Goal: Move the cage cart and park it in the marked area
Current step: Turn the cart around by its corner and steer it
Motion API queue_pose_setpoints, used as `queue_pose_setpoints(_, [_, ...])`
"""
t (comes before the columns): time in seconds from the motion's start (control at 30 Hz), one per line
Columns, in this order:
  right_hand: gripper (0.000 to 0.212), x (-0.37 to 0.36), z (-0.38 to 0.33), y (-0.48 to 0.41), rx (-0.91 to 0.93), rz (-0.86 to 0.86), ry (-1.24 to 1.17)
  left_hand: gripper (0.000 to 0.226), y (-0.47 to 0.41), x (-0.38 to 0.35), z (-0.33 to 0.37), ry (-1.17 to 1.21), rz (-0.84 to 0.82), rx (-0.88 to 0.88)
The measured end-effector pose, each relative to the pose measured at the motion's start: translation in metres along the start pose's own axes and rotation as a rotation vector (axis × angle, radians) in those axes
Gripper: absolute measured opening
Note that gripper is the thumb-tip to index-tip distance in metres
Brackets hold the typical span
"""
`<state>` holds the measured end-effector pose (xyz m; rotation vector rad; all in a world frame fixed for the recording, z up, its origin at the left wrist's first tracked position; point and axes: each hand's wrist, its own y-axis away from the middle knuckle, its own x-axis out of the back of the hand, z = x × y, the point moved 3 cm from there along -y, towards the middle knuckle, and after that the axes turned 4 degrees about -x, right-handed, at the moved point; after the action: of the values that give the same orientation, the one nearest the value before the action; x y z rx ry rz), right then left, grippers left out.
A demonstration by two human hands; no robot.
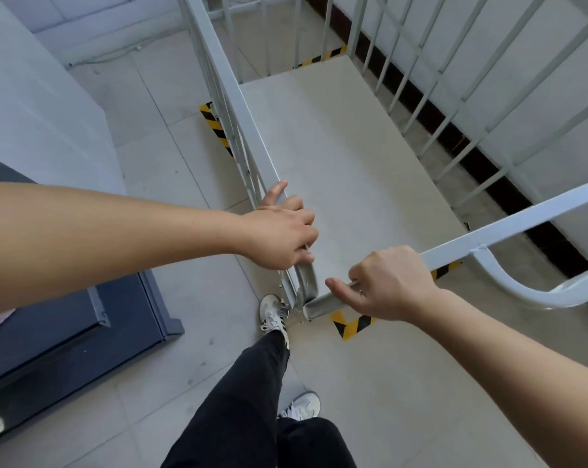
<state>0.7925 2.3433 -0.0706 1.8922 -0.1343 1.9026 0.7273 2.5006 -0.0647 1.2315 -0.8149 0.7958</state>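
The cage cart [336,150] is a white metal frame with barred sides and a pale flat deck, seen from above. My left hand [279,234] grips the top rail of its left side panel near the front corner. My right hand [387,285] is closed around the top rail of the front panel, thumb stretched along it. Yellow-and-black striped floor tape marks corners of an area: one piece [351,324] lies by the cart's near corner, another piece [216,128] runs along its left side, a third piece [323,57] shows at the far end. The cart's deck sits between these marks.
A white wall with a dark skirting [488,170] runs close along the cart's right side. A dark blue-grey cabinet [66,336] stands on the floor at the left. My left foot [272,315] is beside the cart's near corner, my right foot [302,405] further back.
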Motion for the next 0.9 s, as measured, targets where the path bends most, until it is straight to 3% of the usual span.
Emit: queue_pose_setpoints(0.9, [0.075,-0.0027,0.0021,0.0002,0.014,-0.011,-0.003,0.033,-0.0031,-0.0009,0.0028,0.049,0.051,0.036])
